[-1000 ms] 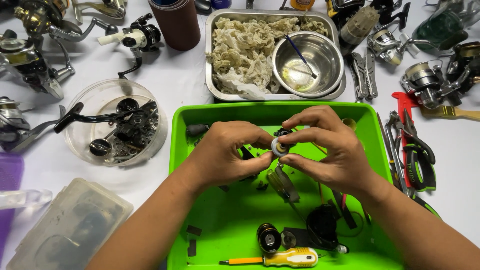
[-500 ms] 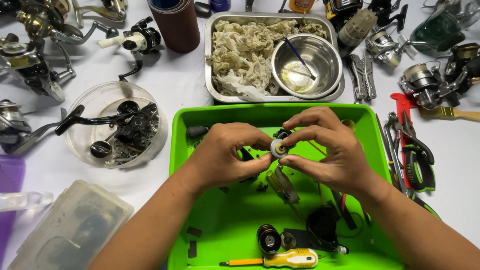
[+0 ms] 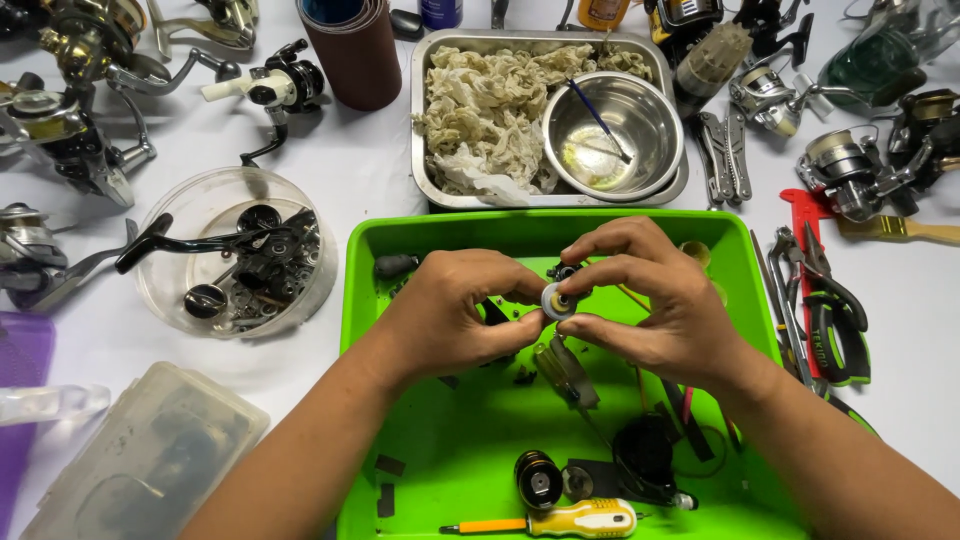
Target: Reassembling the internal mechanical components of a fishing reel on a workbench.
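Note:
Over a bright green tray (image 3: 450, 440), both my hands pinch one small round white reel part (image 3: 555, 301). My left hand (image 3: 455, 310) grips it from the left with thumb and fingers. My right hand (image 3: 655, 300) closes on it from the right and above. Below the hands lies a grey metal reel piece (image 3: 568, 370). Black reel parts (image 3: 640, 455), a black spool (image 3: 538, 478) and a yellow-handled screwdriver (image 3: 570, 520) lie at the tray's near edge.
A steel pan (image 3: 425, 120) holds rags and a steel bowl (image 3: 605, 125) with a brush. A clear round tub (image 3: 235, 265) of black parts sits left. Fishing reels (image 3: 70, 130) line the left and right. Pliers (image 3: 825, 310) lie right; a plastic box (image 3: 150, 460) lies near left.

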